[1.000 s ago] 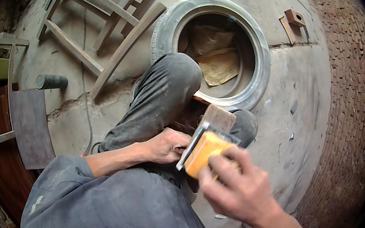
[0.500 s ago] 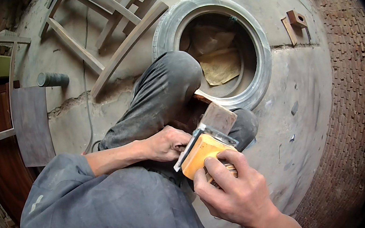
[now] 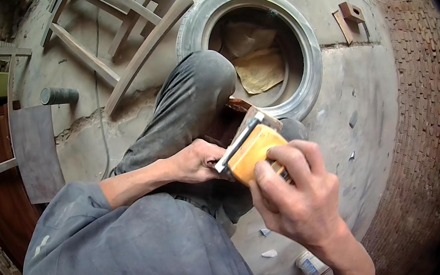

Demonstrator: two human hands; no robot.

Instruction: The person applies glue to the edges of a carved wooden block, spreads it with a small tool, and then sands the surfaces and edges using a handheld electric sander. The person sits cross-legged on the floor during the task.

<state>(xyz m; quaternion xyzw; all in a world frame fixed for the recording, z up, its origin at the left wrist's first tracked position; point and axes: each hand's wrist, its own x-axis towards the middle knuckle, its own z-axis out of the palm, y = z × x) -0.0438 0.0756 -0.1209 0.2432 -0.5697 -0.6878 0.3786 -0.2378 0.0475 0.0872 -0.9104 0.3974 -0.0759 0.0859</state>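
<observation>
My right hand [image 3: 300,192] is wrapped around the back of a yellow power sander [image 3: 254,153], which is tilted so its flat pad faces left. The pad lies against a wooden piece [image 3: 271,122] held between my knees; most of that piece is hidden behind the sander. My left hand [image 3: 196,161] is closed at the pad's lower left edge, its fingers curled around the near end of the wooden piece, though the grip is partly covered. Dark reddish wood [image 3: 226,124] shows between my thighs.
Beyond my knees lies a tyre [image 3: 190,33] with brown sheets [image 3: 261,72] inside. Wooden chair frames [image 3: 147,55] stand at far left, near a cylindrical can [image 3: 59,96] and a grey board [image 3: 36,150]. A cable [image 3: 97,130] crosses the floor. A brick surface [image 3: 423,111] borders the right.
The sander has turned and moved up over the wooden piece, covering more of it. My right hand has risen with it; my left hand stays closed at nearly the same place.
</observation>
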